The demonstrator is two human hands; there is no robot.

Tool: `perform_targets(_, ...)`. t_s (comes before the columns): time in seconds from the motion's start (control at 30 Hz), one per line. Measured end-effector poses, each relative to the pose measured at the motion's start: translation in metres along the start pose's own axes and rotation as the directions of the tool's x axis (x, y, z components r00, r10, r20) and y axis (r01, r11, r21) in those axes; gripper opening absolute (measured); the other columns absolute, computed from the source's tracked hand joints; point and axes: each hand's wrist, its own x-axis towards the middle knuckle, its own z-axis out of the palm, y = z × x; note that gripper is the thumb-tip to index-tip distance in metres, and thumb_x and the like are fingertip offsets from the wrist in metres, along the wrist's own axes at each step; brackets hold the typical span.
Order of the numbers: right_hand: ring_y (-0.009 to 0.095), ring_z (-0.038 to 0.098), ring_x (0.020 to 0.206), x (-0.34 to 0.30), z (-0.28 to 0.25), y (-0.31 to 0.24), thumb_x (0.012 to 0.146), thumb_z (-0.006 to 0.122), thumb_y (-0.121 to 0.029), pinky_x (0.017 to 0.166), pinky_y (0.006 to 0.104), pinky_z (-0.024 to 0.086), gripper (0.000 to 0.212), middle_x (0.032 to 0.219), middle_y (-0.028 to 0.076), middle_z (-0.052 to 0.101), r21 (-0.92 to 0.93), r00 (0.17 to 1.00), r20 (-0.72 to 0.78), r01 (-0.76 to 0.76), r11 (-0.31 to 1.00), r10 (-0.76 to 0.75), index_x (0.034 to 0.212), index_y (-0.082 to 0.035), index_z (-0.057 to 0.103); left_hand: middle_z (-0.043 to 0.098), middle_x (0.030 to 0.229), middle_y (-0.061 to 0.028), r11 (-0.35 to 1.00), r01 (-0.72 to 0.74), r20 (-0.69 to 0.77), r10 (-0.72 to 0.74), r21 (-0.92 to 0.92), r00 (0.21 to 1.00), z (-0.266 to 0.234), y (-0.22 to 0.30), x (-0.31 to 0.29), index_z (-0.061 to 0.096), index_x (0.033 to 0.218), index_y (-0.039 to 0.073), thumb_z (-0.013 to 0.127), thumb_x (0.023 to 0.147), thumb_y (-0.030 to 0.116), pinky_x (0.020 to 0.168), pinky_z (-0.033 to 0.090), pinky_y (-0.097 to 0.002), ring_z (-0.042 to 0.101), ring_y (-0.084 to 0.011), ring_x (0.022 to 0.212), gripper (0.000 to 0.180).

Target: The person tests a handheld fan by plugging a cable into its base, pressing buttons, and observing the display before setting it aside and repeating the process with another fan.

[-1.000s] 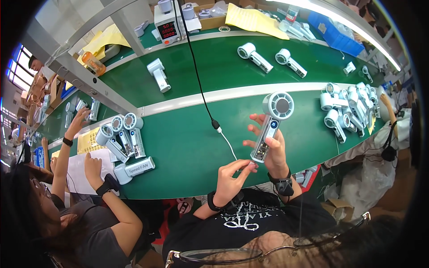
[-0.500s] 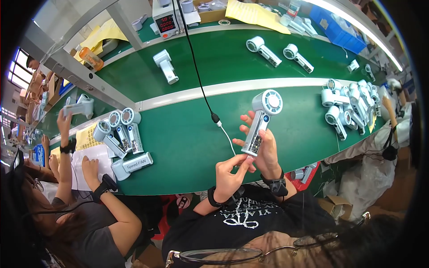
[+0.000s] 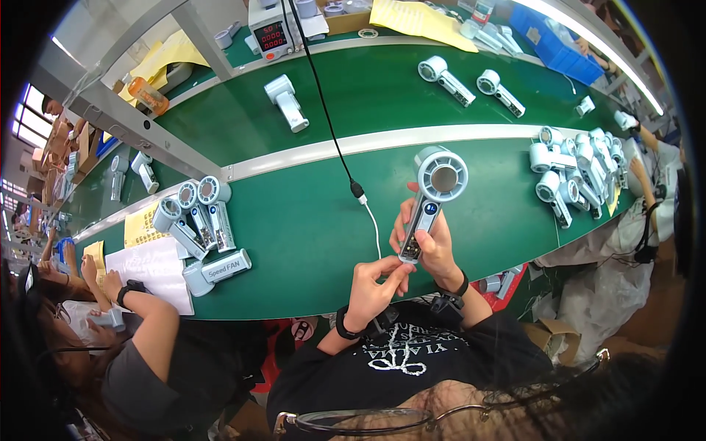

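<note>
My right hand [image 3: 435, 250] is closed around the handle of a light blue handheld fan [image 3: 443, 176], which stands roughly upright with its round head up. The handle has a clear window and a small lit display. Below it, my left hand [image 3: 373, 290] pinches the end of a white charging cable [image 3: 373, 220] at the fan's base. The fingers hide the plug, so I cannot tell whether it sits fully in the port. A black lead [image 3: 323, 110] hangs from above and joins the white cable.
Several fans [image 3: 209, 217] lie at the left beside papers [image 3: 151, 268], and a heap of fans [image 3: 581, 173] at the right. Beyond a metal rail [image 3: 412, 137], more fans [image 3: 287, 103] lie on a green belt. A power supply [image 3: 272, 33] stands behind. Co-workers sit on both sides.
The fan in my right hand has turned and dropped slightly, its round face now more toward me. Fans beyond the rail shifted right. The left co-worker's raised fan has come down.
</note>
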Motion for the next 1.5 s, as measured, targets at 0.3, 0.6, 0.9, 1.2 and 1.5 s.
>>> perform_targets(0.3, 0.019, 0.055, 0.076, 0.002, -0.009, -0.003, 0.083, 0.068, -0.027, 0.06, 0.0338, 0.052, 0.083, 0.102, 0.011, 0.045, 0.037, 0.999, 0.046, -0.021, 0.999, 0.019, 0.141, -0.002, 0.015, 0.063, 0.065, -0.0064, 0.996, -0.082, -0.049, 0.08, -0.032, 0.996, 0.004, -0.008, 0.001, 0.066, 0.093, -0.008, 0.059, 0.091, 0.003, 0.051, 0.046, -0.021, 0.059, -0.0099, 0.056, 0.013)
perform_targets(0.6, 0.023, 0.058, 0.082, -0.001, -0.017, -0.003, 0.083, 0.067, -0.027, 0.066, 0.0371, 0.054, 0.079, 0.116, 0.019, 0.044, 0.034, 0.998, 0.068, -0.013, 0.999, 0.011, 0.141, -0.008, 0.018, 0.066, 0.067, -0.0084, 0.989, -0.112, -0.069, 0.119, 0.096, 0.99, 0.005, -0.005, 0.001, 0.067, 0.091, -0.008, 0.061, 0.09, 0.001, 0.055, 0.05, -0.0222, 0.063, -0.012, 0.06, 0.012)
perform_targets(0.9, 0.023, 0.058, 0.086, -0.005, -0.012, -0.006, 0.084, 0.066, -0.028, 0.071, 0.0403, 0.055, 0.078, 0.116, 0.018, 0.045, 0.021, 0.998, 0.05, -0.042, 0.999, 0.041, 0.142, -0.006, 0.018, 0.066, 0.068, -0.0085, 0.985, -0.12, -0.093, 0.132, 0.125, 0.987, 0.005, -0.008, 0.0, 0.067, 0.09, -0.008, 0.062, 0.089, 0.001, 0.056, 0.05, -0.0227, 0.064, -0.0125, 0.061, 0.011)
perform_targets(1.2, 0.022, 0.057, 0.087, -0.012, -0.002, -0.006, 0.088, 0.062, -0.028, 0.076, 0.0422, 0.053, 0.077, 0.11, 0.013, 0.046, 0.105, 0.997, -0.032, -0.065, 0.992, 0.069, 0.144, -0.008, 0.013, 0.066, 0.068, -0.01, 0.904, -0.276, -0.135, 0.334, 0.327, 0.933, 0.01, -0.005, 0.001, 0.065, 0.088, -0.008, 0.064, 0.085, -0.001, 0.055, 0.049, -0.0245, 0.064, -0.0144, 0.059, 0.007)
perform_targets(1.5, 0.02, 0.055, 0.086, -0.01, 0.0, -0.02, 0.092, 0.058, -0.026, 0.075, 0.041, 0.051, 0.072, 0.106, 0.01, 0.045, -0.035, 0.998, -0.027, -0.061, 0.997, 0.061, 0.146, -0.012, 0.012, 0.067, 0.067, -0.01, 0.912, -0.279, -0.12, 0.326, 0.302, 0.938, 0.009, -0.006, 0.002, 0.066, 0.087, -0.008, 0.064, 0.085, -0.002, 0.056, 0.05, -0.0247, 0.064, -0.015, 0.058, 0.007)
